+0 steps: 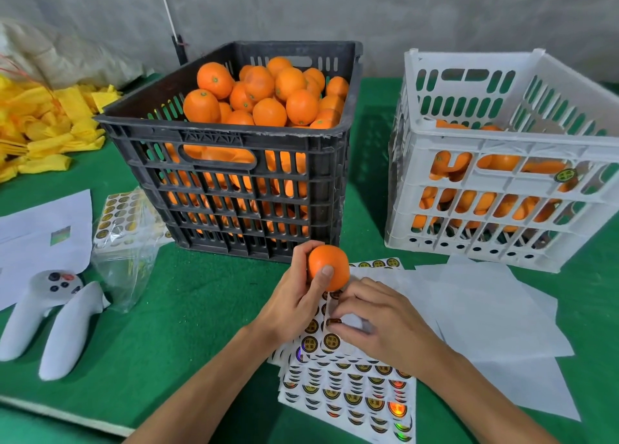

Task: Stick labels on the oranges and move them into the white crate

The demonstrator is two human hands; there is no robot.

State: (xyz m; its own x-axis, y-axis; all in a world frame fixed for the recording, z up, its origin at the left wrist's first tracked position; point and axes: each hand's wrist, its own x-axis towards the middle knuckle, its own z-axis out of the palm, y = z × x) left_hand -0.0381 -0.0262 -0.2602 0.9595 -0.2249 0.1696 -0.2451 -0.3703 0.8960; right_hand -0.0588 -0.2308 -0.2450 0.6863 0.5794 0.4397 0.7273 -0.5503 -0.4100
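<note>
A green worktop (187,309) carries everything here. Toward its far edge, near the middle, stands a black crate (234,162) heaped above the rim with oranges (268,91). Toward the far right corner stands the white crate (502,189), partly filled; more oranges show through its slotted walls, and 1 round label is stuck on the outside of its front wall. Loose white backing sheets (495,313) lie spread near the front right, just before the white crate. A pile of yellow foam sleeves (43,128) sits at the far left edge. White paper (43,239) lies at the left edge, with 2 white controllers (50,323) in front of it. A clear bag of label sheets (127,239) rests beside the black crate's left front corner. A fanned stack of label sheets (351,390) lies near the front edge. The right hand (378,323) rests on this stack, fingers pinched on a label at the sheet. The left hand (294,306) grips 1 orange (330,271) above the sheets, in front of the black crate, thumb pressed on its front.
</note>
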